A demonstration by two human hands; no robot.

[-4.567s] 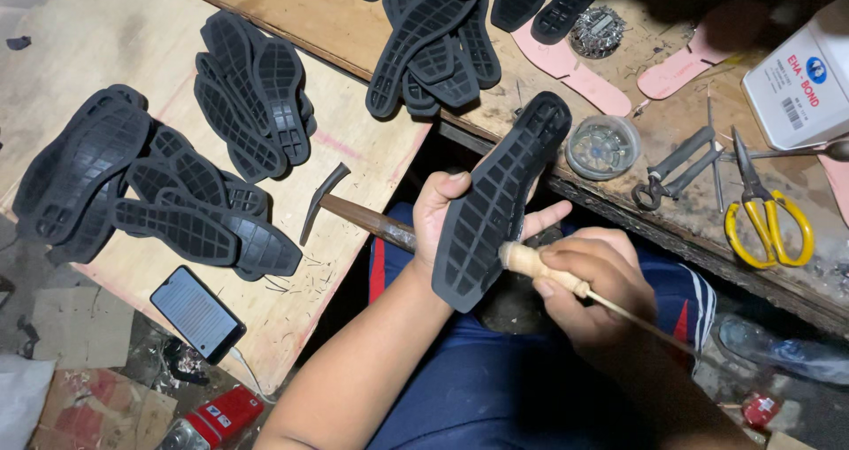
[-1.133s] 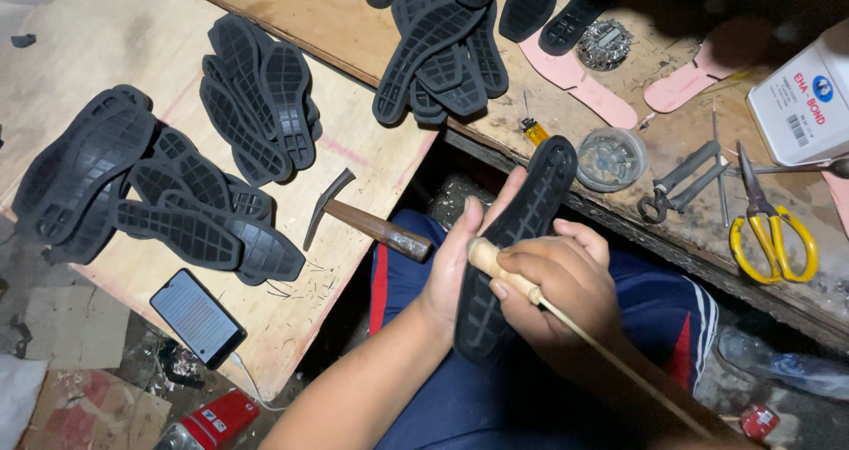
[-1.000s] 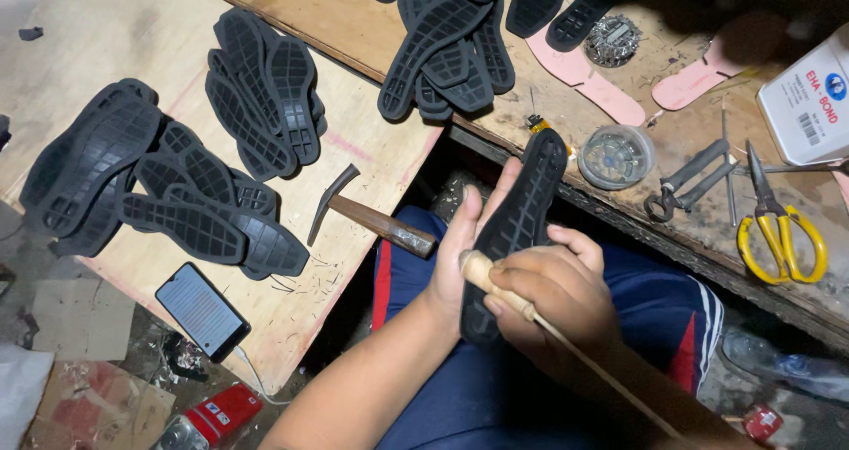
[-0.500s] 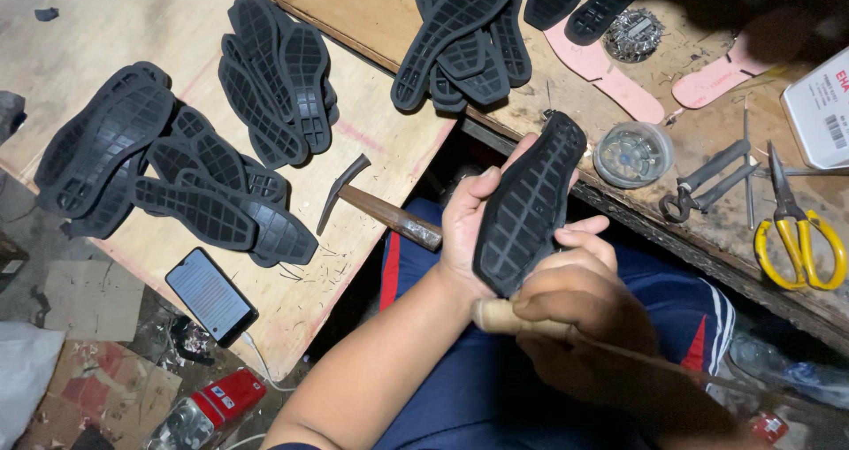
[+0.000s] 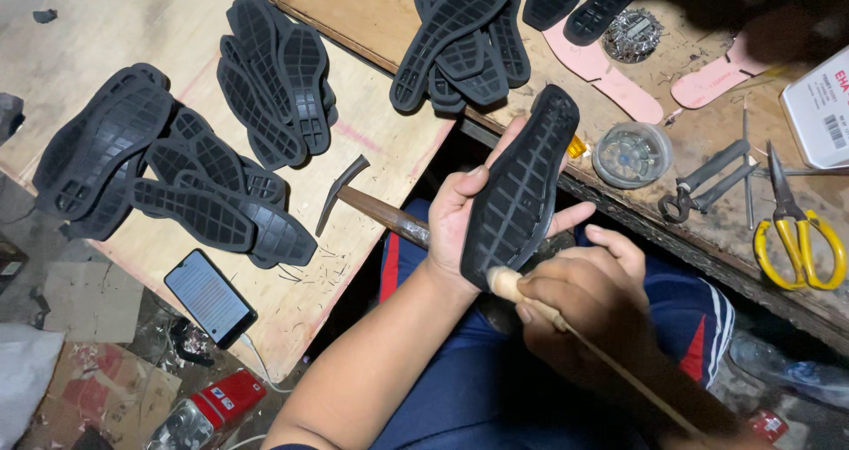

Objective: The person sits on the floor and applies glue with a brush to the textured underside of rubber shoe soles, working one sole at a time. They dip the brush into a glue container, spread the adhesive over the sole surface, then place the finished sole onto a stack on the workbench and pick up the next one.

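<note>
My left hand [image 5: 460, 216] holds a black rubber shoe sole [image 5: 522, 189] tread side up, over my lap. My right hand [image 5: 588, 304] grips a thin wooden-handled tool [image 5: 531, 300] whose pale rounded end touches the heel end of the sole. The tool's long stick runs down to the lower right. Under my hands are my blue trousers with red and white stripes.
Piles of black soles lie on the board at left [image 5: 177, 176], centre [image 5: 274, 79] and at the top [image 5: 460, 34]. A hammer [image 5: 371, 207] rests at the board's edge, a phone [image 5: 210, 298] near its corner. Pink insoles [image 5: 610, 74], a round tin [image 5: 632, 154], pliers [image 5: 703, 185] and yellow scissors [image 5: 796, 229] lie on the bench.
The sole was turned from on edge back to tread side up. My right hand slid the tool down toward the heel end.
</note>
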